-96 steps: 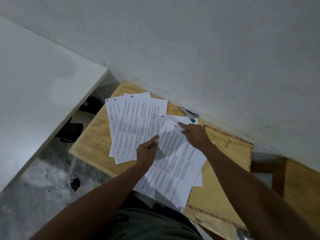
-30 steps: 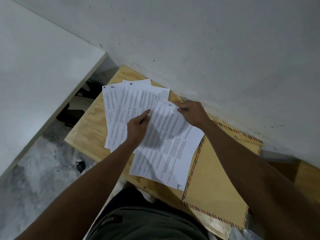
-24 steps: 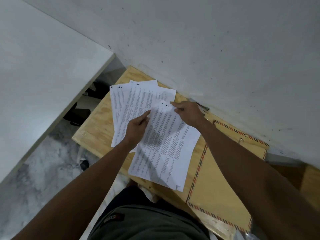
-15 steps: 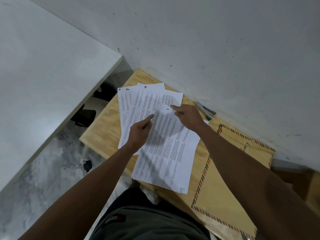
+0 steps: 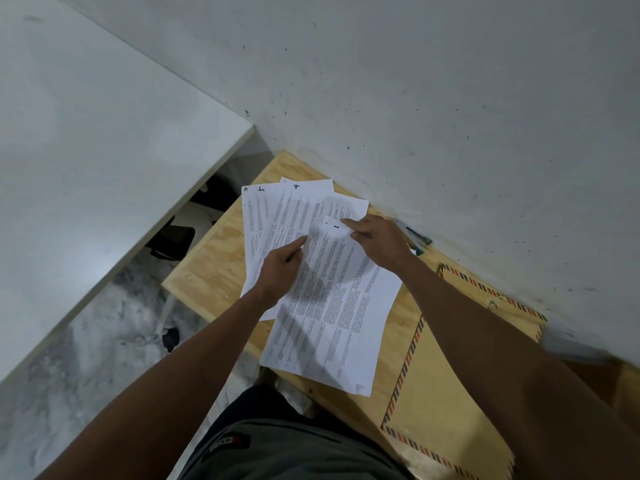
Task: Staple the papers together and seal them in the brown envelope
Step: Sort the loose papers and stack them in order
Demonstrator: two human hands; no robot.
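Head view looks down on a plywood counter (image 5: 214,271) pushed against a speckled white wall (image 5: 450,116). Printed papers (image 5: 332,306) lie on the counter in a loose fan: the sheet marked 1 sits on top and nearest the person, while sheets with handwritten 4 and 5 at their top corners splay out to the left beneath it. The left hand (image 5: 277,275) rests on the overlap between the top sheet and the fanned ones, fingers curled with the thumb stretched toward the top sheet's edge; whether it pinches a sheet or only presses on it cannot be told. The right hand (image 5: 377,244) pinches the top edge of sheet 1 between thumb and forefinger, the edge lifted slightly. The brown envelope (image 5: 440,393), trimmed with red and dark stripes, lies flat to the right, partly under the right forearm, its clasp near the wall. A stapler (image 5: 415,239) with a teal end lies against the wall, just beyond the right hand.

By the look of it the step in hand is gathering and ordering the pages; nothing is stapled yet. The next move calls for drawing the splayed sheets under the top one, squaring the edges into one stack, then reaching for the stapler close by.
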